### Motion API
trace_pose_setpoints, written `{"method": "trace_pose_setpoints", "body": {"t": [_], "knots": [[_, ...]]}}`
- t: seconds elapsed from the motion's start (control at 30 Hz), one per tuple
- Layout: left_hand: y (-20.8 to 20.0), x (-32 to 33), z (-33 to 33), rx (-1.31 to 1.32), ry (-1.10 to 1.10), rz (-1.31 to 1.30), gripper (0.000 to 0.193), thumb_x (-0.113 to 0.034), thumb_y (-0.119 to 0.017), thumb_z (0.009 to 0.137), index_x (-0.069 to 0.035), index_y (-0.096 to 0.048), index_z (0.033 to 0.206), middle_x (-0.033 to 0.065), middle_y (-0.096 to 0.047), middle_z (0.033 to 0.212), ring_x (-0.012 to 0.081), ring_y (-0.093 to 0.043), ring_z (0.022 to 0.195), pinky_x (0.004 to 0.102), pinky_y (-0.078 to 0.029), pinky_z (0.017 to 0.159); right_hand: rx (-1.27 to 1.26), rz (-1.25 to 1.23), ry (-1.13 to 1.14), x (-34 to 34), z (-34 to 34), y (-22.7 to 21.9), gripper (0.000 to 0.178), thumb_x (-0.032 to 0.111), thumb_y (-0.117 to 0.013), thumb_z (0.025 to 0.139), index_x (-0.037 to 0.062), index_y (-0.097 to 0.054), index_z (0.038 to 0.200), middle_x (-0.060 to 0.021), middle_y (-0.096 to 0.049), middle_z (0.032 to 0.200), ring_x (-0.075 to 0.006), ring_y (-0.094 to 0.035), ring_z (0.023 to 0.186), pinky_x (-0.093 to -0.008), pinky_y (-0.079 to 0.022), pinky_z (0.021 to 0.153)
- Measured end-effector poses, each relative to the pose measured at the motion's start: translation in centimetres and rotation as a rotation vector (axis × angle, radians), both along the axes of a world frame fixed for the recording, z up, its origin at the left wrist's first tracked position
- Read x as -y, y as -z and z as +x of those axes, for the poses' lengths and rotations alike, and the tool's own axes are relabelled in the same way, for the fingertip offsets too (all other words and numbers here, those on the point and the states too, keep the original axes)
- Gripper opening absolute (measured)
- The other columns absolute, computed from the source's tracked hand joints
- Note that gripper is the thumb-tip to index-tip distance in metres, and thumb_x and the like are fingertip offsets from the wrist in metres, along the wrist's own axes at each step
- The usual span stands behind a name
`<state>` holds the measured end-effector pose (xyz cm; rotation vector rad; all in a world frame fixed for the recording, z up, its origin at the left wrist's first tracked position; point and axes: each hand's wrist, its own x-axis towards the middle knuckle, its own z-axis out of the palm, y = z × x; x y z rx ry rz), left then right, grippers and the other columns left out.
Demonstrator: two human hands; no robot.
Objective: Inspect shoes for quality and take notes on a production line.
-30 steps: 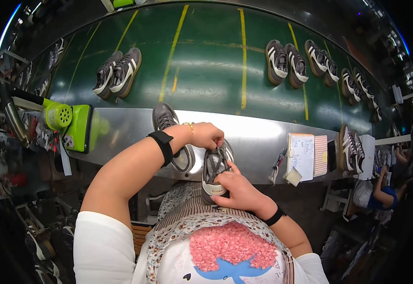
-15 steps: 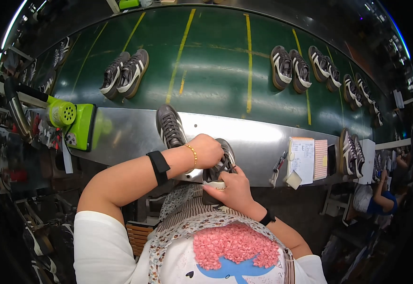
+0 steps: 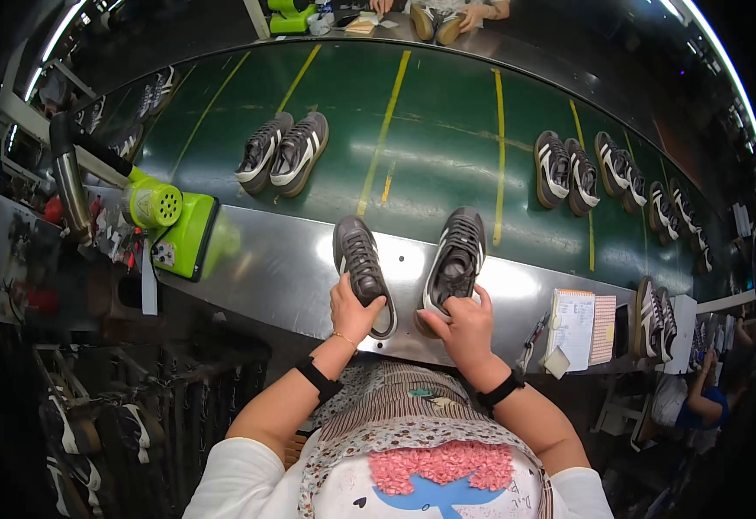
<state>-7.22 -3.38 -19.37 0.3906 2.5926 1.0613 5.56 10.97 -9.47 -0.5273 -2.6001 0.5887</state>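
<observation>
Two dark grey sneakers with white stripes rest on the metal ledge in front of me, toes pointing away. My left hand is closed on the heel end of the left sneaker, its thumb at the shoe's opening. The heel of the right sneaker is gripped by my right hand, with the thumb by the heel and a finger along the side. Both shoes are laced, and a gap of bare metal lies between them.
Beyond the metal ledge runs a green conveyor belt with yellow lines and several sneaker pairs. A bright green machine stands at left. An open notebook lies at right. Across the belt, another person's hands hold shoes.
The right sneaker has gone from close to my body onto the ledge beside the left one. My left hand has left its laces and now holds the left sneaker. The view has shifted.
</observation>
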Motion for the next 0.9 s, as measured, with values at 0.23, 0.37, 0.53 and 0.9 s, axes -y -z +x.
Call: {"method": "trace_pose_setpoints", "body": {"t": [0.23,0.37,0.53,0.9], "knots": [[4.0,2.6,1.8,0.265,0.050,-0.028,0.077,0.000,-0.048,0.073,-0.003,-0.009,0.140,0.0303,-0.049,0.113,0.0433,-0.053,0.097,0.0435,-0.043,0.083,-0.308,-1.381,0.507,-6.4,-0.2,-4.6,0.017,0.020,-0.052,0.089,0.0022,-0.054,0.088,-0.0082,-0.060,0.087,-0.0178,-0.057,0.078,-0.0308,-0.042,0.082],[6.3,3.6,2.0,0.107,0.182,0.041,0.080,-0.002,-0.048,0.072,-0.009,-0.008,0.141,0.0323,-0.050,0.112,0.0447,-0.054,0.095,0.0443,-0.044,0.082,-0.503,-1.619,0.396,-8.6,-2.8,5.5,0.017,0.015,-0.048,0.090,0.0012,-0.050,0.099,-0.0113,-0.056,0.103,-0.0222,-0.053,0.098,-0.0351,-0.041,0.088],[5.6,3.8,0.2,0.046,0.451,0.129,0.072,-0.003,-0.051,0.073,-0.003,-0.018,0.138,0.0275,-0.039,0.129,0.0392,-0.040,0.118,0.0401,-0.035,0.098,-0.497,-1.791,0.462,-7.8,-6.0,9.7,0.039,0.019,-0.050,0.090,-0.0044,-0.041,0.121,-0.0143,-0.045,0.123,-0.0219,-0.045,0.111,-0.0333,-0.036,0.094],[5.5,3.0,-1.0,1.100,0.751,0.359,0.065,-0.014,-0.054,0.088,-0.012,-0.016,0.139,0.0202,-0.018,0.144,0.0293,-0.032,0.128,0.0362,-0.031,0.102,0.457,-0.448,0.670,3.0,0.8,11.0,0.117,0.032,-0.080,0.060,0.0050,0.001,0.140,-0.0280,-0.019,0.138,-0.0381,-0.024,0.129,-0.0468,-0.026,0.102]]}}
